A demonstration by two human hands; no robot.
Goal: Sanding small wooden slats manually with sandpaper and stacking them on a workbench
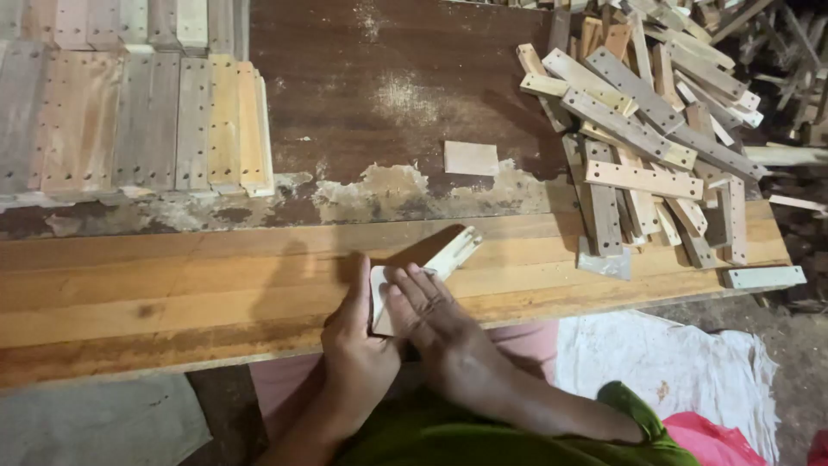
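Observation:
My left hand (355,345) and my right hand (444,332) lie side by side at the near edge of a long wooden plank (172,285). Between them they press a pale sheet of sandpaper (378,298) around the near end of a small light wooden strip (448,255). The strip sticks out up and to the right from under my fingers and shows a couple of small holes. Left fingers grip the sheet's left edge. My right fingers lie flat on top of it.
A heap of drilled wooden strips (642,129) fills the right of the bench. Neat rows of similar strips (138,121) lie at upper left. A small pale rectangle (471,158) rests on the dark, dusty benchtop (379,78). One loose strip (764,276) overhangs the right edge.

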